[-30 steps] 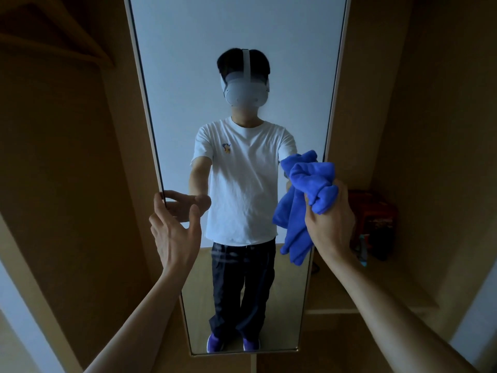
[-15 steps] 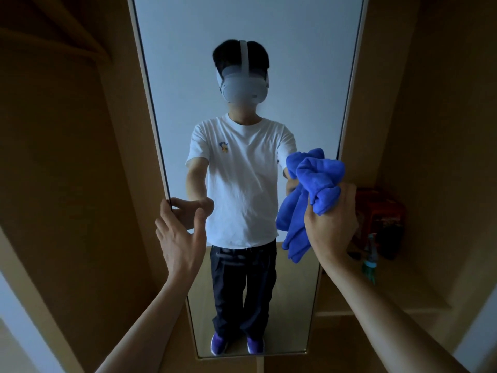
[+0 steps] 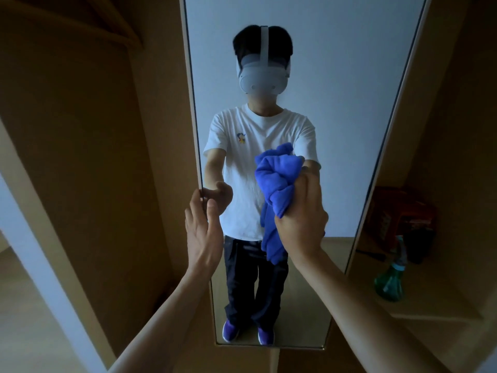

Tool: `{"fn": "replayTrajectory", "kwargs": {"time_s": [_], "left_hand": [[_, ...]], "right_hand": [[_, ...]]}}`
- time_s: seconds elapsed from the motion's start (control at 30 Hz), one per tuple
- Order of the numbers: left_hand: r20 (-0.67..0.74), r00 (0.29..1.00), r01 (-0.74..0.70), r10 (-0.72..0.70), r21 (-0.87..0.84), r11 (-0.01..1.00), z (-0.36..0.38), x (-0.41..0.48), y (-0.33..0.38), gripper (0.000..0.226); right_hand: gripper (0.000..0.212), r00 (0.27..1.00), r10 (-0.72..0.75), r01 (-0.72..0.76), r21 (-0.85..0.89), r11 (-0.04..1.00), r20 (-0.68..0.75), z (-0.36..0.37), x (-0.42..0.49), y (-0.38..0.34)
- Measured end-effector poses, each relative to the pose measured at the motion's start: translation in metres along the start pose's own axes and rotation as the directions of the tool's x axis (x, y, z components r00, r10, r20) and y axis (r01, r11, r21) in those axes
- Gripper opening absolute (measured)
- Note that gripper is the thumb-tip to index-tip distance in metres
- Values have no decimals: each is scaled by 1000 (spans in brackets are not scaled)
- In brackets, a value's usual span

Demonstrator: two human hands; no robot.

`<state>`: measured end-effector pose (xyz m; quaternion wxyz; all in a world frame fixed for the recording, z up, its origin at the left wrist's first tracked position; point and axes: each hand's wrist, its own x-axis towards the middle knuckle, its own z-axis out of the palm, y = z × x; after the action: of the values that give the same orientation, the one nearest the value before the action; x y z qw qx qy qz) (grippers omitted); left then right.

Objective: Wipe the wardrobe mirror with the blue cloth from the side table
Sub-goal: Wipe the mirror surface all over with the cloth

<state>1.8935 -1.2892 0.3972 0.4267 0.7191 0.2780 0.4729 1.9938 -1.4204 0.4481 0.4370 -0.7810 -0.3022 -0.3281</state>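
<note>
Right hand (image 3: 301, 219) grips blue cloth (image 3: 274, 184) on mirror (image 3: 336, 103); flat left hand (image 3: 203, 232) perhaps at edge (image 3: 198, 157).

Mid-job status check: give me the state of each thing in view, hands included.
Mirror: upright, reflecting the person.
Blue cloth: bunched, held before the glass, contact unclear.
Left hand: open, fingertips at the mirror's left edge.
Right hand: grips the cloth.
Spray bottle: upright on the right shelf, untouched.

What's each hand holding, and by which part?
Right hand grips the bunched cloth by its middle, ends hanging below. Left hand holds nothing, fingers straight at the mirror's left edge.
</note>
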Motion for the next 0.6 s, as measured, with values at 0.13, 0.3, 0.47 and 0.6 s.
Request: {"fn": "replayTrajectory", "kwargs": {"time_s": [0.13, 0.3, 0.47, 0.6], "left_hand": [[45, 999, 5, -3, -40, 999, -11, 2, 0, 66], [90, 995, 53, -38, -174, 983, -24, 5, -4, 54], [118, 985, 149, -123, -243, 959, -33, 9, -7, 59], [95, 990, 122, -102, -237, 964, -23, 4, -6, 48]], "right_hand": [[66, 984, -168, 166, -31, 986, -59, 30, -11, -31], [48, 964, -266, 264, -70, 962, -25, 74, -27, -64], [41, 971, -213, 212, 20, 977, 106, 91, -39, -83], [45, 966, -255, 254, 26, 967, 40, 80, -33, -79]]}}
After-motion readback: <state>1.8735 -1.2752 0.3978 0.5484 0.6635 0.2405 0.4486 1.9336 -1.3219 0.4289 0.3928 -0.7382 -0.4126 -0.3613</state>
